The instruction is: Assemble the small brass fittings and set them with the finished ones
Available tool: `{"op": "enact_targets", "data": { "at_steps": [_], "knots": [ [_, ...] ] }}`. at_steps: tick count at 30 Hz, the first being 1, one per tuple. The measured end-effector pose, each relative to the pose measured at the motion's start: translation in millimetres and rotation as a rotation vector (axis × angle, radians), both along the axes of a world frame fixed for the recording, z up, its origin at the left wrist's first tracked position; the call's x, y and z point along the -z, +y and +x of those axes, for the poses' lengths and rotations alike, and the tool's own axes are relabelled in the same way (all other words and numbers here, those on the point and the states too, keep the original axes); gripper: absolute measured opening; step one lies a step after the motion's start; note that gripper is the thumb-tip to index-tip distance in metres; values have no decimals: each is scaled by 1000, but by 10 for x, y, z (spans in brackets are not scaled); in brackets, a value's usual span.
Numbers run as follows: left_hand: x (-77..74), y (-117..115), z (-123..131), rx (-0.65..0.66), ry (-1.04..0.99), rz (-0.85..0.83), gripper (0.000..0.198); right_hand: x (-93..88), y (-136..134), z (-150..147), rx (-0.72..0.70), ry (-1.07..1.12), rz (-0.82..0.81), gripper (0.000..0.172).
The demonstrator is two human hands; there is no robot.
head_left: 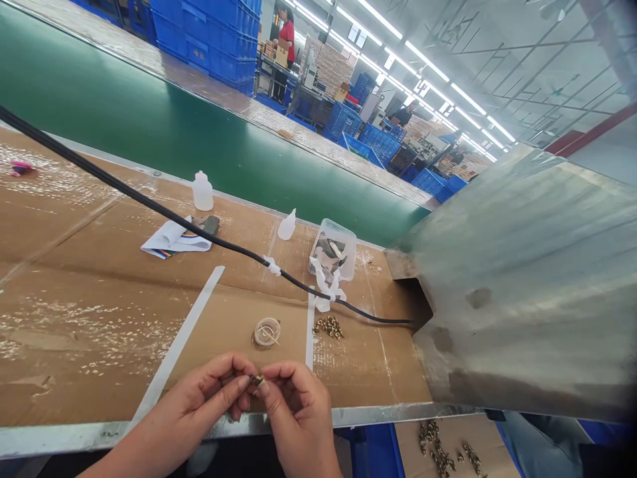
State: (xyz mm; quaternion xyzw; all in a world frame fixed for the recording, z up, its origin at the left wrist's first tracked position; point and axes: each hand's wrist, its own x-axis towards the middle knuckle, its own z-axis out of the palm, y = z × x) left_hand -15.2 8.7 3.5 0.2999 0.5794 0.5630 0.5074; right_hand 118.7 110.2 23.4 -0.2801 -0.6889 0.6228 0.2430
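Two hands work at the near edge of a cardboard-covered surface (74, 345), where a pink scrap (20, 167) lies far to the left. A black cable (164, 206) crosses the cardboard from the left, above a long white tape strip (176, 345). Beyond it are a folded paper with a rainbow stripe (174, 240) and a white plastic bottle (202, 192). The left hand (199, 398) pinches a tiny gold-and-dark part (258, 380) between thumb and fingers, and the right hand (298, 405) closes on it from the other side, so the part sits between them above the metal edge. Ahead of the hands are a small round clear container (267, 333), a heap of small gold-coloured parts (328, 326), a nozzle-tipped white bottle (287, 226) and a clear plastic tub (332, 249). Farther right, the cable enters an opening under a steel hood (522, 279). A green conveyor belt (149, 113) runs behind everything.
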Motion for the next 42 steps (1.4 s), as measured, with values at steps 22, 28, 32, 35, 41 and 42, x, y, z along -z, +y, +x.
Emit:
{"op": "enact_targets", "data": {
  "at_steps": [22, 28, 32, 35, 41, 42],
  "knots": [
    [-40, -1, 10, 14, 50, -6, 30, -21, -16, -1, -7, 61, -150, 9],
    [-65, 5, 6, -2, 72, -18, 26, -9, -14, 29, 1, 8, -30, 10],
    [1, -21, 11, -15, 76, -12, 25, 8, -5, 38, -8, 24, -50, 12],
    [81, -51, 17, -20, 108, -3, 25, 15, 1, 33, 2, 11, -61, 14],
    [106, -76, 72, -37, 262, -7, 25, 35, -9, 46, 18, 0, -136, 18],
    [88, -71, 88, -54, 268, 6, 24, 47, -11, 58, 29, -9, -104, 18]
  ]
}}
